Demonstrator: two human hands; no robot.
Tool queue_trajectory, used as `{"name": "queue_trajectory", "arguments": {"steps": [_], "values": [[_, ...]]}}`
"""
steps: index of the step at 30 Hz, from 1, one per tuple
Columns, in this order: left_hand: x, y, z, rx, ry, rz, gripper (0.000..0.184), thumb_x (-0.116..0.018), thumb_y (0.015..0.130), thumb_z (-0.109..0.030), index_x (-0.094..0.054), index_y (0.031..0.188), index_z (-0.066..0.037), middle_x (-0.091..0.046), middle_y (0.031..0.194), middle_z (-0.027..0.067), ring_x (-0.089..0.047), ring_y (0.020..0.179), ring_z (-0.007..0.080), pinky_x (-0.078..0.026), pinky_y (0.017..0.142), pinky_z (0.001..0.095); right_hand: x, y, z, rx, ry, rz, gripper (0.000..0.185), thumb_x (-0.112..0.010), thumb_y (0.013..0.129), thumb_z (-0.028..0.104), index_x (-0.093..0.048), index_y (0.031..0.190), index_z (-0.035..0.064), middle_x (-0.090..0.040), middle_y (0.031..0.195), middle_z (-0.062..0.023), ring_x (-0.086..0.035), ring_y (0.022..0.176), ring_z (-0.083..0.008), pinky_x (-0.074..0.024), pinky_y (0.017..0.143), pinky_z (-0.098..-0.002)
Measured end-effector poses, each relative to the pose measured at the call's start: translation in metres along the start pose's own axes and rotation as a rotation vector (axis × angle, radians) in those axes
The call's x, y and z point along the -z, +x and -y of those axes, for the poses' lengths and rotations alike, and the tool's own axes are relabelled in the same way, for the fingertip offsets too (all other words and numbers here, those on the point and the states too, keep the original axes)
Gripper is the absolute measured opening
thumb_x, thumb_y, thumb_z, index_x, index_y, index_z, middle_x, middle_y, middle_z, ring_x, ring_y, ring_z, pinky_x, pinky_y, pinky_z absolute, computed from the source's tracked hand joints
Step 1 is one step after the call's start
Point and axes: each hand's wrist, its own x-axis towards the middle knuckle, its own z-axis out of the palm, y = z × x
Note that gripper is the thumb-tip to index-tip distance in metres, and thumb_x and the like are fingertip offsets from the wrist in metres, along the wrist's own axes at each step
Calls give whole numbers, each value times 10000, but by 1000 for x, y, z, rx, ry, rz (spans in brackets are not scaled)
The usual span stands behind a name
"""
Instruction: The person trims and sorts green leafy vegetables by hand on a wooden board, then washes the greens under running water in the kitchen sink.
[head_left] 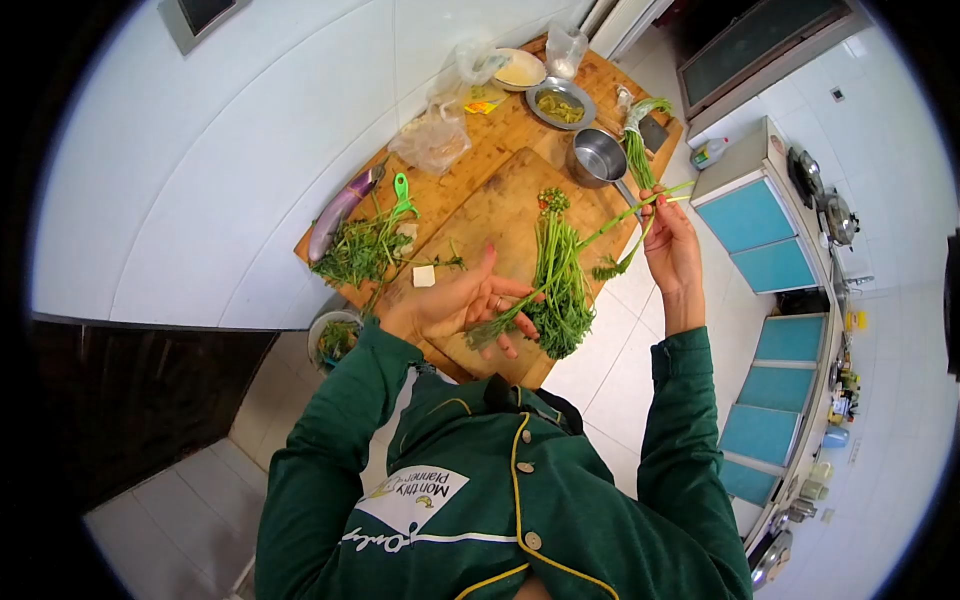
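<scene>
My right hand (672, 240) pinches long green leafy stalks (618, 222) between thumb and fingertips, above the board's right edge. My left hand (445, 305) is over the board's near left part, its thumb raised and its fingers spread. A feathery green sprig (490, 328) lies across those fingers; whether it joins the stalks in my right hand I cannot tell. Between my hands, a bunch of leafy greens (560, 270) rests on the wooden cutting board (485, 225), cut stem ends pointing away from me. A small white block (424, 276) sits left of the board's middle.
On the wooden table (440, 190), an eggplant (338, 215), loose greens (355, 252) and a green-handled peeler (403, 195) lie left. Farther back are a saucepan (598, 158), a metal plate (540, 110), a bowl (520, 70) and tied greens (637, 140). A bin (318, 342) stands below.
</scene>
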Motion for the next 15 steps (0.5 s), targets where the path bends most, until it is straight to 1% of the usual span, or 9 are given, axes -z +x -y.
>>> {"name": "queue_trajectory", "arguments": {"steps": [2,4,5,7,8,10,11,13,15], "values": [[-4,-1,-2,-6,20,-30,826,-121,807,-659,-346,1260,-6,-582,962,189,-618,698,232,-469,489,257,1,-1,0,-1,11,8,240,-477,855,52,-453,1070,-51,-568,964,-143,-566,770,-150,-492,718,-207],[-11,-8,-11,79,256,-114,737,-195,854,-597,-388,1229,8,-595,879,157,-556,546,145,-399,418,213,1,-1,1,-3,-12,12,239,-483,853,55,-455,1065,-50,-566,962,-141,-560,765,-150,-495,699,-201],[-9,-7,-8,80,256,-114,737,-195,854,-597,-388,1229,8,-595,879,157,-556,546,145,-399,418,213,1,-1,1,-2,-11,12,239,-483,853,55,-455,1065,-50,-566,962,-141,-560,765,-150,-495,699,-201],[-5,-5,0,-4,291,-146,633,-221,903,-495,-424,1204,23,-583,751,114,-457,441,64,-298,361,161,1,-1,1,5,-62,-16,238,-484,853,57,-455,1065,-48,-565,963,-140,-559,757,-148,-496,681,-194],[-5,-6,1,-2,290,-147,633,-221,903,-495,-424,1204,23,-583,751,114,-457,441,64,-298,361,161,2,-1,1,3,-60,-16,238,-484,853,57,-455,1065,-48,-565,963,-140,-559,757,-148,-496,681,-194],[-6,-6,3,-24,41,-139,521,-305,921,-400,-431,1199,22,-546,643,77,-378,414,57,-263,358,157,5,-1,0,-9,-73,-38,233,-483,854,59,-459,1060,-48,-564,960,-137,-560,761,-148,-495,673,-185],[-6,-5,3,-23,41,-138,521,-305,921,-400,-431,1199,22,-546,643,77,-378,414,57,-263,358,157,4,-1,-1,-8,-73,-38,233,-483,854,59,-459,1060,-48,-564,960,-137,-560,761,-148,-495,673,-185],[-7,-3,1,26,106,-184,455,-405,900,-324,-438,1184,30,-488,591,28,-320,412,53,-225,368,174,3,-2,-3,-6,-83,-77,225,-482,855,62,-464,1051,-48,-564,955,-137,-561,766,-147,-496,666,-183],[-1,-3,6,-11,145,-166,420,-404,898,-272,-434,1190,28,-450,562,10,-317,413,52,-226,370,175,4,-2,-3,-1,-83,-77,221,-481,855,61,-466,1047,-48,-563,958,-137,-563,763,-147,-496,664,-184]]}}
